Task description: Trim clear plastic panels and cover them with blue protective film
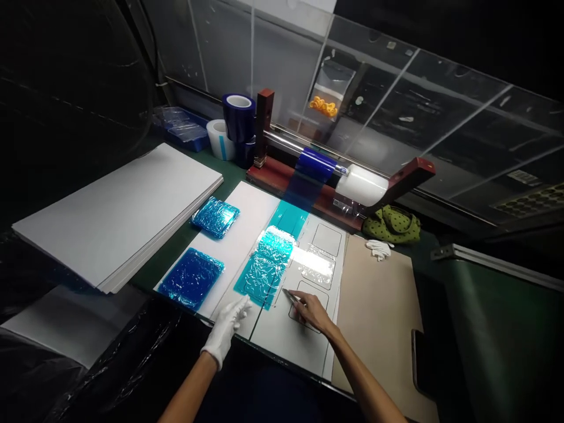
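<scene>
One strip of blue-green film (259, 281) lies across the pale sheets (291, 339) in the middle of the table (152, 273), and it seems to run up to the dark blue roll (316, 164) on the red-ended stand (282, 175). It looks thin, glossy and very light, limp rather than stiff, with creases that catch the lamp; it would probably wrinkle or cling if pushed from the middle, and a sharp point could nick it. The near edge and its corners look the best places to take hold, pinched lightly and kept evenly taut. The left hand (225, 330), in a white glove, has its fingers bent together at the near left corner of the strip; whether they pinch the film or only rest against it, I cannot tell. The glove should keep smudges off, though its cloth may slip on so smooth a surface. The bare right hand (314, 311) grips a slim pointed tool (289, 296), its tip just beside the strip's right edge; what kind of tool is too small to tell. Two shiny blue stacks (191, 279) sit to the left, likely slippery, best lifted by opposite sides.
</scene>
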Demonstrator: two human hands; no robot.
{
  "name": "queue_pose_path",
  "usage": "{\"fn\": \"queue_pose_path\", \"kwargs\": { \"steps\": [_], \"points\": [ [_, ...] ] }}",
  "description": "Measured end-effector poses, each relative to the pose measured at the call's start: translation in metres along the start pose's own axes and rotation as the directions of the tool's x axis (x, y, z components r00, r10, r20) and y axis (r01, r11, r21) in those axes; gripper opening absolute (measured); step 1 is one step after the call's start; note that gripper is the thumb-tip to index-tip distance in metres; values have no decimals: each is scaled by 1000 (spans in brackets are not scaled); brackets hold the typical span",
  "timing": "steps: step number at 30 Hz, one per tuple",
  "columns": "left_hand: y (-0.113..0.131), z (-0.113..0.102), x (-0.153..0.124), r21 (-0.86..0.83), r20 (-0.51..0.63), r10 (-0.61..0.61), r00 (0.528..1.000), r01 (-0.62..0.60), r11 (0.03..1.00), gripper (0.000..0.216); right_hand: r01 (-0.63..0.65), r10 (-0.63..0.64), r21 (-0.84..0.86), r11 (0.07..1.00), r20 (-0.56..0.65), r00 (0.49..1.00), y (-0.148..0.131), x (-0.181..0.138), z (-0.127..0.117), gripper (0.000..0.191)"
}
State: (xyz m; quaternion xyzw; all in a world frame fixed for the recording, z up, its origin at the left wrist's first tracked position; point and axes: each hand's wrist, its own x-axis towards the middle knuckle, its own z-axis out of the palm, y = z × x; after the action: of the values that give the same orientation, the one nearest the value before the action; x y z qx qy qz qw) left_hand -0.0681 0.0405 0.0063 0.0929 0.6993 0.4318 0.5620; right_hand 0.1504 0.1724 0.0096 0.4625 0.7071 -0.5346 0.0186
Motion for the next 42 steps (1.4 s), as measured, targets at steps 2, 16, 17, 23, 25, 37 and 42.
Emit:
{"fn": "queue_pose_path", "kwargs": {
  "steps": [2, 16, 17, 23, 25, 37, 42],
  "points": [
    [-6, -1, -3, -114, 71, -111, 991, 119, 986, 35, 1, -2, 78, 997, 6, 1000, -2, 2, 11, 50],
    [-4, 13, 40, -381, 54, -181, 982, 187, 905, 18, 52, -47, 372, 927, -23, 999, -11, -20, 21, 48],
    [-4, 12, 37, -373, 33, -157, 987, 158, 914, 21, 52, -29, 347, 937, -72, 997, -5, -23, 20, 48],
    [-13, -2, 22, -273, -78, -36, 996, 14, 962, 53, 10, -5, 9, 1000, -443, 896, 18, -47, 15, 34],
    [-15, -4, 23, -234, -87, -23, 996, 2, 972, 54, 44, -86, -99, 994, -470, 879, 5, -39, 17, 29],
    [-7, -2, 30, -135, -109, -2, 994, -13, 991, 37, 131, -155, -157, 979, -153, 976, -94, 116, 31, 16],
    [-7, -15, 18, -192, -110, 14, 994, -35, 981, 46, 118, -138, -139, 983, -140, 980, -86, 120, 31, 15]
  ]
}}
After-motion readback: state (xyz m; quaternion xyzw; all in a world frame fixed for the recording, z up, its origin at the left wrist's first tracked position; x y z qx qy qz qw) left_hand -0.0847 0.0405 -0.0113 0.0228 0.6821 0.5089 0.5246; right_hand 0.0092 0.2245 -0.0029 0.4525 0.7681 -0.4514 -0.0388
